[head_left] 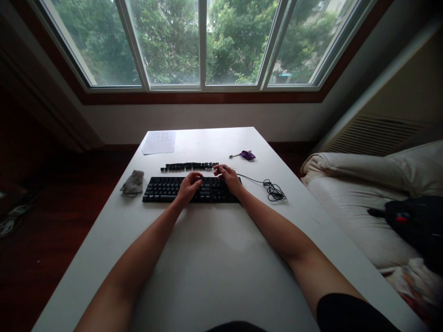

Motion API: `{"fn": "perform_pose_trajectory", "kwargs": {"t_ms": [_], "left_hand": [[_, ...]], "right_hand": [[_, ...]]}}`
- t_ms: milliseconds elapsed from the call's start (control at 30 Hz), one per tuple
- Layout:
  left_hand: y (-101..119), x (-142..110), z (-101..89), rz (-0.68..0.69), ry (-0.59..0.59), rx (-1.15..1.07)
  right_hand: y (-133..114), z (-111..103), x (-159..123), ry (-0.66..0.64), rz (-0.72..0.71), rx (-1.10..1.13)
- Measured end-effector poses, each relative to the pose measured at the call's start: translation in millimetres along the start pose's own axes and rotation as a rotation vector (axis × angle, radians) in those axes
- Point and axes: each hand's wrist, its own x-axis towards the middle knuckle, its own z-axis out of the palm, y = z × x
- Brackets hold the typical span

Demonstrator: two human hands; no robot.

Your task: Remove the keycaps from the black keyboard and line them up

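Note:
A black keyboard point(162, 189) lies across the white table, with both my hands over its right half. My left hand point(188, 186) is closed, its thumb and fingertips pinching a small black keycap point(201, 177) above the keys. Over the keyboard's back right part, my right hand point(230, 179) is closed in a pinch. Thin pale wires show by its fingers, but what it grips is too small to make out. Loose black keycaps point(187, 166) stand in rows just behind the keyboard. The right hand covers some of the keys.
A grey cloth point(133, 183) lies left of the keyboard. The coiled black cable point(274, 190) rests at its right. Further back are a purple object with a brush-like stick point(247, 155) and a paper sheet point(159, 142). A couch point(346, 203) stands beside the white table point(207, 258).

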Motion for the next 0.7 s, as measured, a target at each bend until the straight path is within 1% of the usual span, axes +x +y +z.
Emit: {"fn": "perform_pose_trajectory", "kwargs": {"t_ms": [100,267,333,433,567,700], "left_hand": [[-1.7,0.3,-0.1,-0.004,0.011,0.000],[-1.1,-0.7,0.0,0.000,0.012,0.016],[0.2,-1.3,-0.2,-0.002,0.006,0.018],[1.3,-1.8,-0.4,-0.003,-0.010,0.016],[-0.8,-1.2,0.0,-0.004,-0.011,0.014],[-5.4,0.0,-0.6,0.008,-0.003,0.010]], "right_hand": [[-0.3,-5.7,3.4,0.057,0.018,0.050],[-3.9,-22.8,11.1,0.178,0.040,0.069],[-7.1,-29.2,14.2,0.213,0.031,0.072],[-11.3,-36.2,17.7,0.249,-0.026,0.068],[-9.4,-39.3,17.9,0.275,-0.117,-0.039],[-0.2,-35.2,14.3,0.260,-0.142,-0.175]]}}
